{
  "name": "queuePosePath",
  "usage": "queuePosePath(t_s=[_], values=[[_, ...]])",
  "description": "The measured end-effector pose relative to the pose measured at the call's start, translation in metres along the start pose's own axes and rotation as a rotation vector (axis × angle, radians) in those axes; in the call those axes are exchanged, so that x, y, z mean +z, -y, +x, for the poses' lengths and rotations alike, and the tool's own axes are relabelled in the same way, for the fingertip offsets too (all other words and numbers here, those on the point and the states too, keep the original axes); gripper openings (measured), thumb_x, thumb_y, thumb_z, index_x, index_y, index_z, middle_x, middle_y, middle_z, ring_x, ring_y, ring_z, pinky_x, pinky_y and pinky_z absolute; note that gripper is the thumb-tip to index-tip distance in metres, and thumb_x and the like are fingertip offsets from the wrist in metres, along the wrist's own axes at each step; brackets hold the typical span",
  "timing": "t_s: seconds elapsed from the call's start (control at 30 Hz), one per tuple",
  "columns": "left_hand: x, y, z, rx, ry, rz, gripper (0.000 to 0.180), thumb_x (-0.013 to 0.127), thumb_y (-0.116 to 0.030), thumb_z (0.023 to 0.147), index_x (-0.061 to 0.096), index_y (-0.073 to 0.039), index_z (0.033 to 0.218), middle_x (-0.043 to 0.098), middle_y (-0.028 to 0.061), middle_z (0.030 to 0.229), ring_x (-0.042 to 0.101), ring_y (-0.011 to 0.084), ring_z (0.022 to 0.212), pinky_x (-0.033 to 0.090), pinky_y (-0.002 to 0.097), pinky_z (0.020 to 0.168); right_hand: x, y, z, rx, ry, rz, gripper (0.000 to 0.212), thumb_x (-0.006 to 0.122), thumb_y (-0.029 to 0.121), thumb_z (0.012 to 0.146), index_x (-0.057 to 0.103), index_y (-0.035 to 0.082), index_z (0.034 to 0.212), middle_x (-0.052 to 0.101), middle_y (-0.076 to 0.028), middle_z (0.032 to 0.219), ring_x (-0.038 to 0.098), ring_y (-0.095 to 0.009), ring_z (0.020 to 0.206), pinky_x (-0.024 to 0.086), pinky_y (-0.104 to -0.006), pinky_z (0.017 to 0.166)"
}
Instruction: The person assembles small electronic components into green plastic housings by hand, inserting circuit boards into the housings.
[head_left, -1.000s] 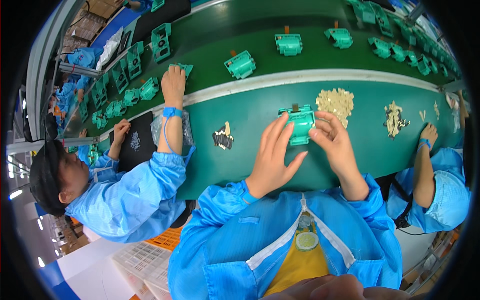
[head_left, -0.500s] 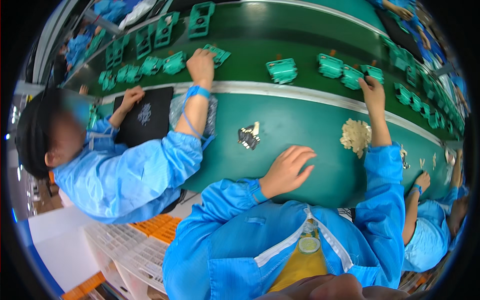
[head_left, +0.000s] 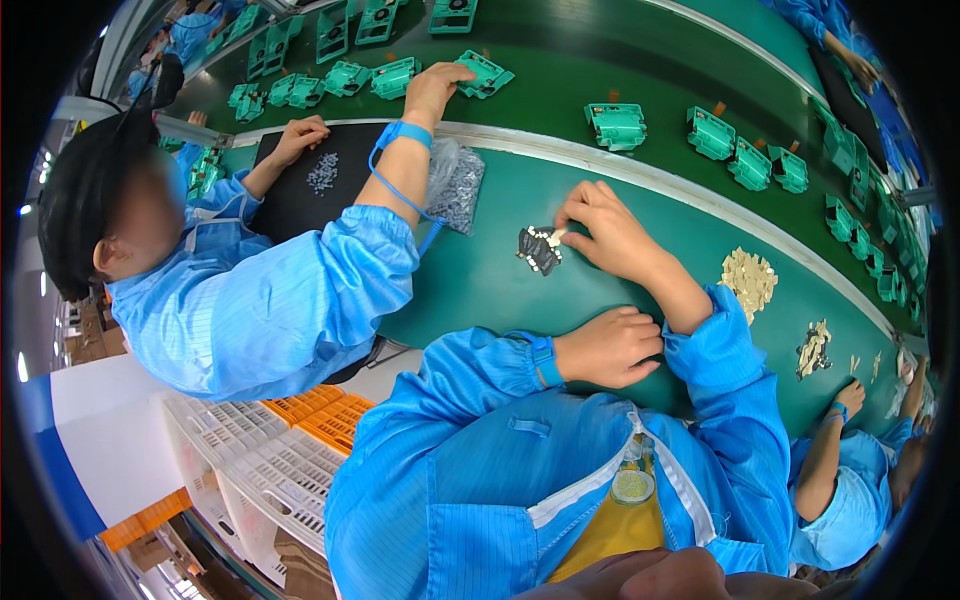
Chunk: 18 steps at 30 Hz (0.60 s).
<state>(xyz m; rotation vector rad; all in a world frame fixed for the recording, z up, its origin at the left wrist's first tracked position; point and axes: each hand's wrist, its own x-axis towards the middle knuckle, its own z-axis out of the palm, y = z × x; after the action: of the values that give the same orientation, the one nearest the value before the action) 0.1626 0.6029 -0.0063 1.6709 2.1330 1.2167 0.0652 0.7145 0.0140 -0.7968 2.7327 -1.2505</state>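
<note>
My right hand [head_left: 612, 232] reaches across to a small pile of black and cream-coloured pieces [head_left: 540, 252] on the green tabletop. Its thumb and forefinger are pinched at a small cream piece [head_left: 555, 238] on the pile's right edge; the grip is partly hidden. Closer to my body, my left hand [head_left: 610, 348] rests on the table with curled fingers, and nothing shows in it. To the right of both hands lies a larger heap of cream-coloured pieces [head_left: 748, 283].
Green plastic housings [head_left: 616, 126] stand in rows on the dark green line beyond a pale rail. On my left, a co-worker's hand [head_left: 437, 92] touches another housing [head_left: 485, 75], beside a bag of small parts [head_left: 456, 190]. Another pile [head_left: 814, 348] lies right, near another person's arm.
My right hand has left a housing on the line and come left to the small pile. My left hand's fingers have curled in. The view has shifted.
</note>
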Motion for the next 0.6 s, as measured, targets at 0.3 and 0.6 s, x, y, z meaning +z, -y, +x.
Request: queuePosePath(t_s=[0.3, 0.6], values=[[0.0, -0.001, 0.002, 0.021, -0.024, -0.058, 0.016, 0.069, -0.02, 0.086, 0.068, -0.006, 0.094, 0.066, 0.0081, 0.092, 0.062, 0.0259, 0.089, 0.047, 0.0393, 0.082, -0.009, -0.011, -0.024, 0.101, -0.02, -0.029, 0.018, 0.076, 0.007, 0.082, 0.064, 0.005, 0.096, 0.057, -0.012, 0.1, 0.054, -0.033, 0.099, 0.045, -0.0433, 0.089], [0.0, 0.0, 0.005, -0.024, -0.022, -0.02, 0.017, 0.07, -0.02, 0.084, 0.069, -0.006, 0.095, 0.068, 0.0088, 0.094, 0.064, 0.0283, 0.091, 0.05, 0.0414, 0.082, 0.004, -0.002, -0.021, 0.146, 0.024, -0.139, 0.018, 0.074, 0.012, 0.083, 0.065, 0.005, 0.096, 0.061, -0.013, 0.098, 0.056, -0.034, 0.102, 0.047, -0.0443, 0.087]])
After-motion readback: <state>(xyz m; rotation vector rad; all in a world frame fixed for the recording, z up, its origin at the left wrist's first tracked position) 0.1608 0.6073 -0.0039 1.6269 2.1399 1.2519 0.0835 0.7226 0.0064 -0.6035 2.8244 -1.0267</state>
